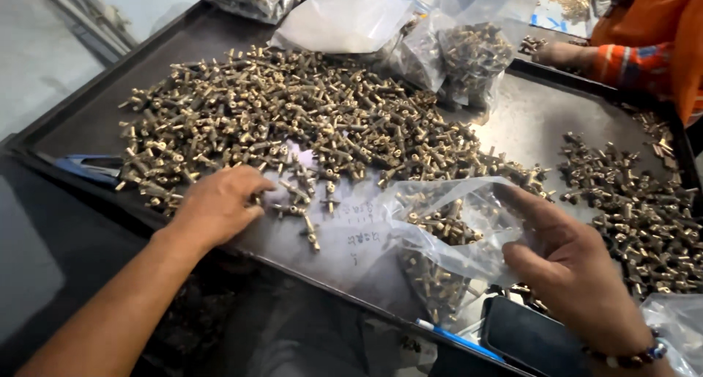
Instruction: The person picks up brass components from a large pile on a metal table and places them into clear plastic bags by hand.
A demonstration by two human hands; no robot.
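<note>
Pinching the mouth of a clear plastic bag (447, 230), the right hand (578, 274) is holding it open near the tray's front edge (329, 282). Left hand (216, 205) is resting curled, palm down, on brass fittings at the near fringe of the big heap (293, 120); whether it grips any I cannot tell. Bare tray is showing between the hands. A phone (531, 340) is lying past the front rim.

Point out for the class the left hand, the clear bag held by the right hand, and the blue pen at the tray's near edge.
left hand (216, 205): head view, on the back of the hand.
clear bag (447, 227): head view, on its part-filled middle.
blue pen (458, 340): head view, on the barrel.
</note>
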